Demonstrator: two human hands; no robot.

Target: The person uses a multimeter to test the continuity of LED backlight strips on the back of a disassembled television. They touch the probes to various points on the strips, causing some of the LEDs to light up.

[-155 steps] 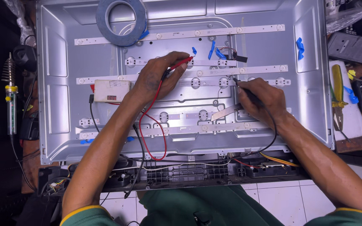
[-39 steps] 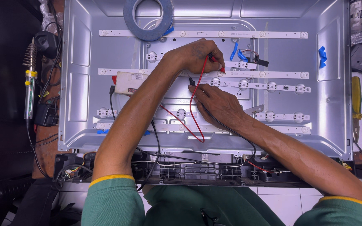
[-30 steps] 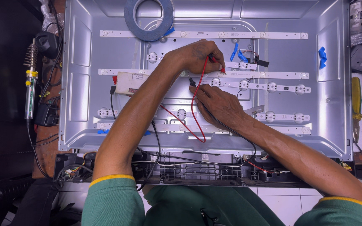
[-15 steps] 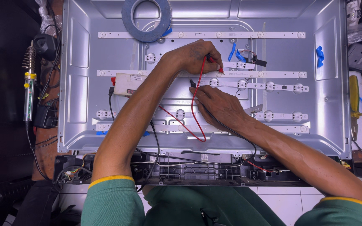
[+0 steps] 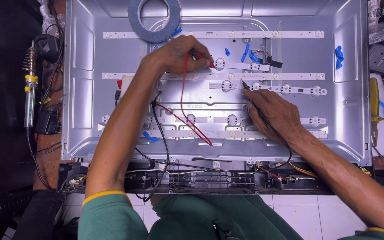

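While both hands pinch probes, left hand [image 5: 174,55] red [image 5: 203,59], right hand [image 5: 274,113] black [image 5: 245,85], panel edges lie well apart.

A grey metal television back panel [image 5: 85,89] lay flat on the worktop, white LED strips [image 5: 210,34] running across it. A blue tape roll [image 5: 153,20] rested at its far edge. A yellow-handled soldering iron [image 5: 30,89] lay to its left.

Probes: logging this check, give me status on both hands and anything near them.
Left hand pinches red probe, tip on short LED strip. Right hand holds black probe, tip on strip below. Red lead loops across panel.
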